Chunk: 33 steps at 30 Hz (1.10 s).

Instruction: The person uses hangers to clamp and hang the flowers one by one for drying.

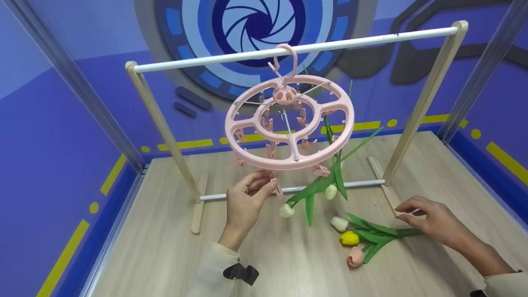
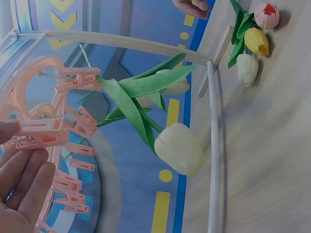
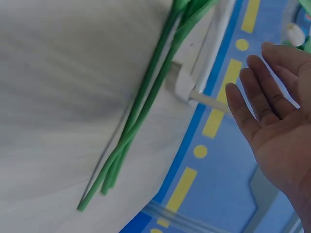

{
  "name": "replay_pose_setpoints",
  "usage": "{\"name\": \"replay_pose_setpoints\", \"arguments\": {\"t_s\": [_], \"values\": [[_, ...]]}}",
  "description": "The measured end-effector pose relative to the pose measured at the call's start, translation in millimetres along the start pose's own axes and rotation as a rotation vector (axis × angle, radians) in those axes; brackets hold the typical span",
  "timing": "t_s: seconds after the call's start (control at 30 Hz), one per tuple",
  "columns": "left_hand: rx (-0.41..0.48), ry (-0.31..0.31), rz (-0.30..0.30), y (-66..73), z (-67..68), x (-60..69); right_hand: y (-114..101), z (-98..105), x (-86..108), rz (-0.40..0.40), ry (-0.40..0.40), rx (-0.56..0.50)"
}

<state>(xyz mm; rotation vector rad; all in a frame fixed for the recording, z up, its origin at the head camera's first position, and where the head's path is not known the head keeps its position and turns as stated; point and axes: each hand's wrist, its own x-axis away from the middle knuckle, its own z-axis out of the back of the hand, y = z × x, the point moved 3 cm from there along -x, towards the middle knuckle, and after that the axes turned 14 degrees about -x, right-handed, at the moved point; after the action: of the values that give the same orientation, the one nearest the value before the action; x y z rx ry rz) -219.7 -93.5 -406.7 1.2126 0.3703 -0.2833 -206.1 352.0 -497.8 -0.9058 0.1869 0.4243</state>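
A pink round clip hanger [image 1: 295,163] hangs by its hook from the white bar. The left hand [image 1: 246,202] pinches a pink clip [image 1: 277,186] at the hanger's near edge; the left wrist view shows thumb and fingers around this clip [image 2: 41,132]. Flowers with white heads [image 1: 287,210] hang head-down from clips to its right. The right hand [image 1: 439,222] is over the stems of a white, a yellow [image 1: 350,238] and a pink tulip [image 1: 355,256] lying on the table. In the right wrist view its fingers are loosely bent, apart from the green stems [image 3: 131,131], holding nothing.
A rack with wooden posts [image 1: 425,103] and a white top bar [image 1: 371,40] carries the hanger. Its lower white bar [image 1: 363,183] crosses behind the hands near table level. Blue patterned walls [image 1: 53,136] enclose the table [image 1: 165,255].
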Motion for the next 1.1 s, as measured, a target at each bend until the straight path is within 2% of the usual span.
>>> {"name": "replay_pose_setpoints", "arguments": {"t_s": [0.23,0.5,0.73,0.9,1.1], "values": [[0.017,0.017,-0.028,0.7,-1.7,0.5,21,6,11.9,0.035,-0.028,0.017],[-0.025,0.028,-0.034,-0.5,-2.9,2.4,37,5,20.3,0.044,-0.104,0.039],[-0.012,0.027,-0.027,-0.5,-3.5,2.2,48,4,27.2,0.018,-0.176,0.001],[-0.008,0.024,-0.015,0.8,-3.1,3.4,50,2,28.5,0.005,-0.179,0.055],[-0.012,0.029,-0.027,0.1,-3.8,2.8,48,2,27.9,0.007,-0.108,0.097]]}}
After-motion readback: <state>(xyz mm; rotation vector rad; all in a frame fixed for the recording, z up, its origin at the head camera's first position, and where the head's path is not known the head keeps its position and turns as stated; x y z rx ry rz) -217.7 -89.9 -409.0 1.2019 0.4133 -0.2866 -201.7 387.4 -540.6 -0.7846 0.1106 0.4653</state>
